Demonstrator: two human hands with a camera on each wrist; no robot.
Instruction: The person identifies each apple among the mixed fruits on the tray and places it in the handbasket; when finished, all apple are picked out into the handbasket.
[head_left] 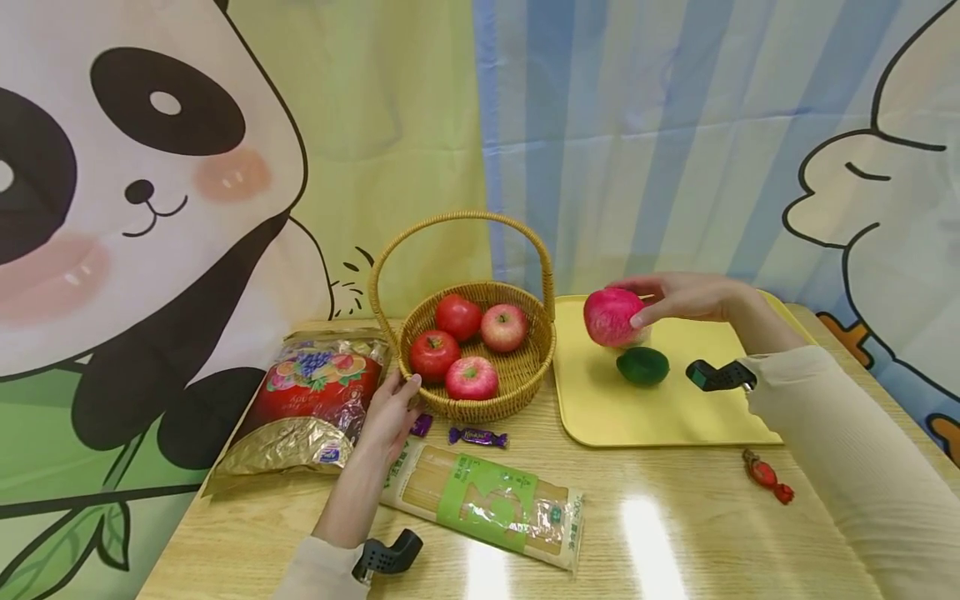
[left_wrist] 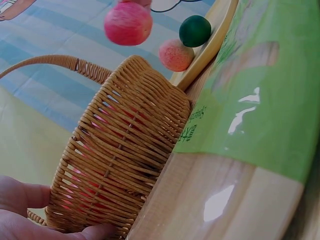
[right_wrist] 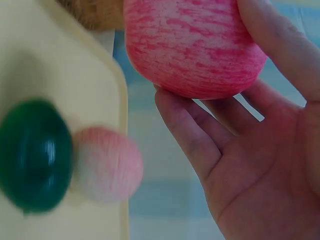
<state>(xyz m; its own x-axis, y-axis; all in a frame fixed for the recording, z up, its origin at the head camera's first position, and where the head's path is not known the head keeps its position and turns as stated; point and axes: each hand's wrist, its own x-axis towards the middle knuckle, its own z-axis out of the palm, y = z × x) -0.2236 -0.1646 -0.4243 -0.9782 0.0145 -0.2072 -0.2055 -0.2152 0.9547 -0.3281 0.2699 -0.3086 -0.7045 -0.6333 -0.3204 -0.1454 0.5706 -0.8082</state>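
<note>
My right hand point(head_left: 686, 298) holds a pink apple point(head_left: 611, 317) in the air over the yellow tray point(head_left: 600, 425), thumb on one side and fingers on the other. Below it on the tray are a glossy dark green fruit point(head_left: 642, 367) and a pale pink peach-like fruit point(right_wrist: 107, 164), which the held apple mostly hides in the head view. My left hand point(head_left: 386, 421) grips the near left rim of a wicker basket point(left_wrist: 120, 145), its thumb at the rim and fingers against the side. Several red and pink apples point(head_left: 471, 378) lie inside the basket.
A red and gold candy bag point(head_left: 315, 400) lies left of the basket. In front are a purple-wrapped candy point(head_left: 477, 437) and a clear-and-green pack of noodles point(head_left: 491, 504). A red-wrapped candy point(head_left: 765, 473) lies before the tray. The basket's tall handle point(head_left: 461, 215) arches overhead; a printed curtain stands behind.
</note>
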